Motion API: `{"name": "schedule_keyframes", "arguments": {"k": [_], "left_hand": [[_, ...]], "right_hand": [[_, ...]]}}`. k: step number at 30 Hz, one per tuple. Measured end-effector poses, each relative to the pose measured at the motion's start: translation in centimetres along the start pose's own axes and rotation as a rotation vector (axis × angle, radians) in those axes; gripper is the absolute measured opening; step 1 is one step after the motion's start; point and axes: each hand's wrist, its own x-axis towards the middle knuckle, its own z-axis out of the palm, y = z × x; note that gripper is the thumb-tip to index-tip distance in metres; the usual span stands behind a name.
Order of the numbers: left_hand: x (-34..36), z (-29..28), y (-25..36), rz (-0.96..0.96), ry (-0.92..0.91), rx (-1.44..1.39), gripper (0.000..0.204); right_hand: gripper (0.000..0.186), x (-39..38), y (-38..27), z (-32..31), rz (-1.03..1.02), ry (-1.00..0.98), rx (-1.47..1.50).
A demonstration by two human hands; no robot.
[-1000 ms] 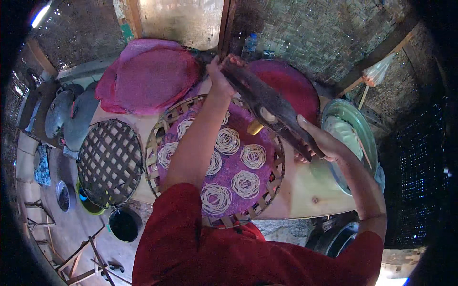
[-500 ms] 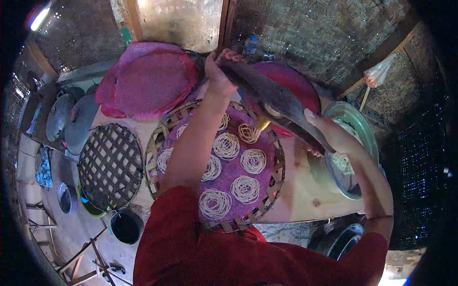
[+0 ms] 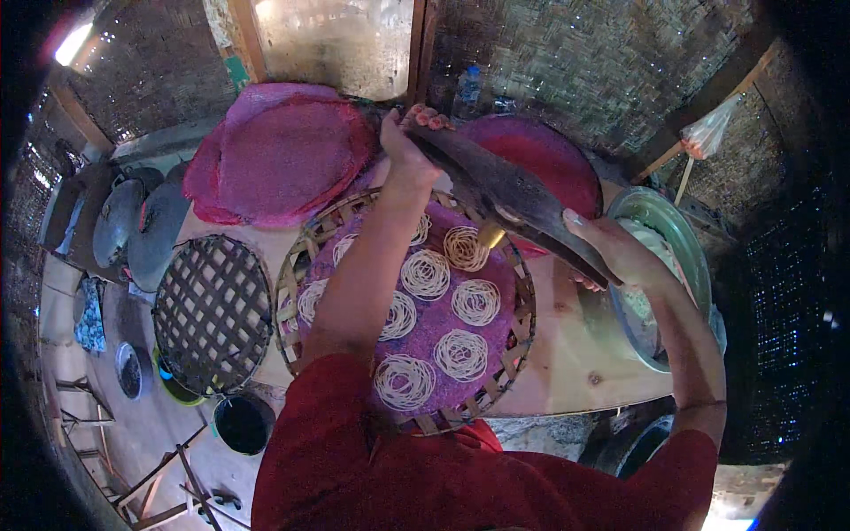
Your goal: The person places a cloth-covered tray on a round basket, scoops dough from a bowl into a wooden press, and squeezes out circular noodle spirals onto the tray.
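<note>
My left hand (image 3: 407, 146) grips the upper end of a long dark press (image 3: 522, 199), and my right hand (image 3: 615, 252) grips its lower right end. A short yellow cylinder (image 3: 490, 236) hangs from the press's middle. Just left of and below the cylinder lies a yellowish noodle coil (image 3: 465, 250). Several pale noodle coils (image 3: 425, 274) lie on pink mesh (image 3: 491, 350) inside a round woven bamboo tray (image 3: 518, 354). My left forearm hides part of the tray's left side.
A green basin (image 3: 699, 274) holds pale matter at right. Pink mesh sheets (image 3: 279, 155) lie back left, a red round piece (image 3: 558, 164) behind the press. An open-weave tray (image 3: 211, 314), dark pans (image 3: 150, 239) and a bucket (image 3: 243, 420) are at left.
The press, cylinder and my right hand have shifted rightward. The yellowish coil beside the cylinder, not visible a second ago, now shows.
</note>
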Motion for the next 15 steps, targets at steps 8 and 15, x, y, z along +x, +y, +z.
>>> {"name": "schedule_keyframes", "arguments": {"k": [8, 15], "left_hand": [[0.9, -4.7, 3.5, 0.086, -0.066, 0.148, 0.028], [-5.0, 8.8, 13.4, 0.415, -0.406, 0.519, 0.018]], "right_hand": [[0.064, 5.6, 1.6, 2.7, -0.087, -0.065, 0.069], [0.063, 4.8, -1.7, 1.1, -0.272, -0.106, 0.314]]}}
